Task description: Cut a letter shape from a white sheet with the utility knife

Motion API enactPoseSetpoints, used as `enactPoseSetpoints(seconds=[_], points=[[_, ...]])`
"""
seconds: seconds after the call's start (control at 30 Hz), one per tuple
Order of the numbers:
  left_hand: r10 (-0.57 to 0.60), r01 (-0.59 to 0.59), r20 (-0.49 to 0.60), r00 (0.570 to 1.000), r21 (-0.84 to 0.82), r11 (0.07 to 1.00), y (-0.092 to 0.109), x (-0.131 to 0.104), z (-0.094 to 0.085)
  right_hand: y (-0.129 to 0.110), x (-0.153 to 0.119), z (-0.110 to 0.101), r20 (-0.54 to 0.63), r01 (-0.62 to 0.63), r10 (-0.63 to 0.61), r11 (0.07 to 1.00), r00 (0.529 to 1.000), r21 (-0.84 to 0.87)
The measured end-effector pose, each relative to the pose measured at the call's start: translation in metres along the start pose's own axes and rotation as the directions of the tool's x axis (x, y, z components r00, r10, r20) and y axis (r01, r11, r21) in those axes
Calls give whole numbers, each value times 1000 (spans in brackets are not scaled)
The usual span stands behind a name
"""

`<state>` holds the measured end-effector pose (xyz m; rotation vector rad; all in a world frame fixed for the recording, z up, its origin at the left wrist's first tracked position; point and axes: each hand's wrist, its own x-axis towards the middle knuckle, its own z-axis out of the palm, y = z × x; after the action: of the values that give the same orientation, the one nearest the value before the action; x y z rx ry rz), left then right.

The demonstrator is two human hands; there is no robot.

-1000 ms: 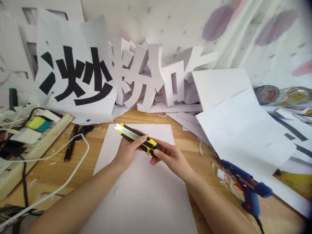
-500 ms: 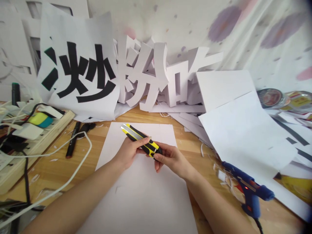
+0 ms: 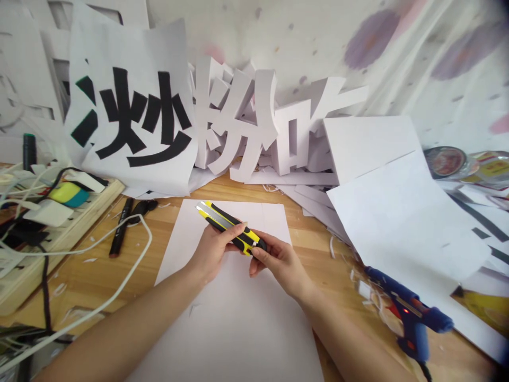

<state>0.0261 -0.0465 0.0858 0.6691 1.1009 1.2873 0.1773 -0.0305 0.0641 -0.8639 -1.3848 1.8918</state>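
Observation:
A yellow and black utility knife point(image 3: 228, 225) is held in both hands above a white sheet point(image 3: 238, 318) on the wooden table. My left hand point(image 3: 212, 249) is closed around the knife's middle, thumb on top. At the knife's rear end, my right hand point(image 3: 278, 260) pinches it between thumb and fingers. The knife's front points up and to the left, over the top part of the sheet. Some fingertips are hidden beneath the knife.
A blue glue gun point(image 3: 411, 307) with a red light lies at right, below leaning white boards point(image 3: 374, 154). White cut-out characters point(image 3: 238, 122) and a sheet with black characters point(image 3: 131, 48) stand behind. A power strip point(image 3: 95, 201), cables and black marker point(image 3: 120, 228) are at left.
The whole view has shifted slightly, with the surroundings a little further right. Both hands keep their hold on the knife, with only slight movement of the right fingers.

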Motion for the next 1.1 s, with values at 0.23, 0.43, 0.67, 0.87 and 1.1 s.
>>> enactPoseSetpoints(seconds=[0.23, 0.43, 0.67, 0.87, 1.1], points=[[-13, 11, -14, 1000, -87, 996, -9, -3, 3, 4, 3, 4, -52, 26, -32, 993, 998, -114], [-16, 7, -80, 997, -109, 994, -12, -3, 7, 9, 7, 8, -206, 30, -98, 950, 974, -310], [-52, 30, -133, 990, -163, 986, -14, -8, 15, 19, 7, 20, -435, 30, -219, 916, 873, -401], [-48, 27, -113, 992, -178, 984, -11, -9, 16, 10, 4, 17, -340, 51, -236, 880, 910, -473], [-37, 32, -19, 999, -199, 980, -13, -9, 13, 0, -1, 9, -264, -22, -32, 980, 964, -198]])
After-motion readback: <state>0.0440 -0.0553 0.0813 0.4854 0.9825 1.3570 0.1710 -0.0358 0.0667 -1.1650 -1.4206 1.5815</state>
